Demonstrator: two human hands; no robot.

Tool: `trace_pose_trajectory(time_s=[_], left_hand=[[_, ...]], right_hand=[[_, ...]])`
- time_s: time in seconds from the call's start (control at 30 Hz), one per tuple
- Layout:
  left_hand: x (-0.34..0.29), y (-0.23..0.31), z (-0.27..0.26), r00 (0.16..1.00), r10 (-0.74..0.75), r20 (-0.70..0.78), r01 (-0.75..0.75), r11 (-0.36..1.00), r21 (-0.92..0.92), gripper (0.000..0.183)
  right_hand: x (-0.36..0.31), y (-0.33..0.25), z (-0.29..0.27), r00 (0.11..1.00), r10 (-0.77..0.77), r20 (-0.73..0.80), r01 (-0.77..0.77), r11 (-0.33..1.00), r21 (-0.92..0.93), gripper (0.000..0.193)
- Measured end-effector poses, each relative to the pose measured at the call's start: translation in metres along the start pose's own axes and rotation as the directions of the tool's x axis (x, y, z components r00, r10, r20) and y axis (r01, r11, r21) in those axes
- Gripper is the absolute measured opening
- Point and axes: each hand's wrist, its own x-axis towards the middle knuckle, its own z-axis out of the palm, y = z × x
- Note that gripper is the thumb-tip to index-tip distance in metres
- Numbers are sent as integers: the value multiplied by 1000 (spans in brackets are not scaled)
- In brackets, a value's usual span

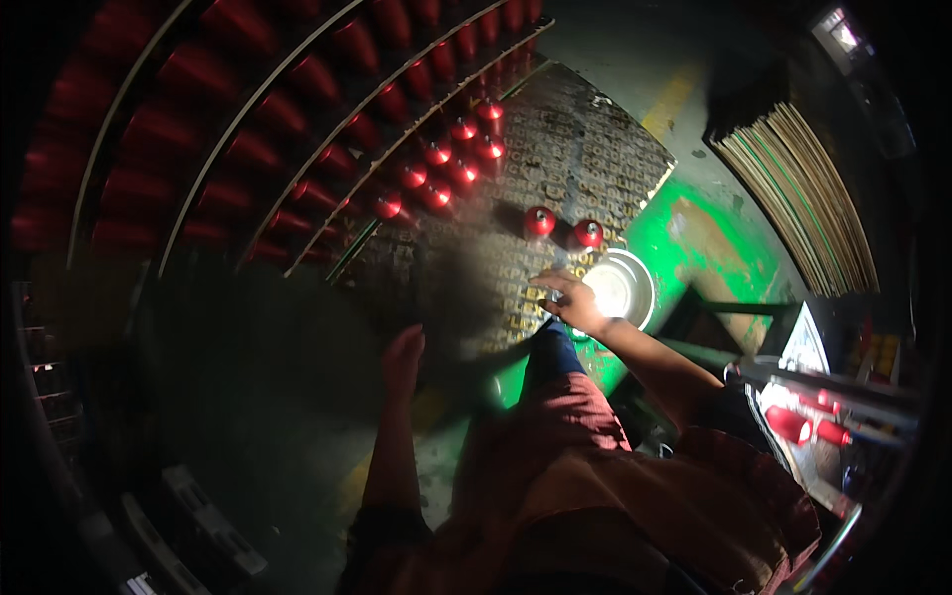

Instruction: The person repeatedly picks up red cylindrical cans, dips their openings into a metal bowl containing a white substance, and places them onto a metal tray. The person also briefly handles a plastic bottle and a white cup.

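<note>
My right hand (575, 300) reaches over the edge of the dark printed board (595, 129), beside a round pale container (638, 283) lit brightly inside. Its fingers are spread, and nothing shows between them. Just beyond it stand two shiny red bottles, the left bottle (540, 220) and the right bottle (588, 233), each with a small metallic tip. Farther left, a group of similar red bottles (437, 153) stands in rows on the board. My left hand (404, 357) is held low near the board's near side, apart from the bottles; its fingers are blurred in shadow.
Stacked shelves (297, 169) packed with red bottles rise at the left. A stack of thin boards (798, 198) stands at the right. Green-painted surface (714, 233) lies right of the printed board. More red bottles (788, 424) lie at the lower right, by a metal bar.
</note>
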Motion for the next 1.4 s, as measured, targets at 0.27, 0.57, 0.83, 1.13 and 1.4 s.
trace_pose_trajectory(time_s=[0.27, 0.57, 0.83, 1.13, 1.4], left_hand=[[182, 2, 87, 893, 449, -31, -353, 742, 571, 62], [391, -9, 166, 626, 765, -152, -524, 557, 645, 49], [380, -26, 128, 613, 775, -152, -591, 578, 563, 45], [201, -34, 54, 917, 241, 319, -231, 970, -69, 57], [153, -79, 243, 469, -176, 866, 628, 755, -187, 70]], right_hand=[[260, 103, 43, 959, -284, 0, 268, 903, -336, 64], [386, 197, 125, 922, -372, -105, 290, 845, -450, 61], [371, 180, 114, 944, -266, -195, 189, 921, -341, 51], [132, 132, -42, 997, 20, 74, -52, 885, 463, 57], [-106, 233, -85, 826, 447, 342, -454, 172, 874, 47]])
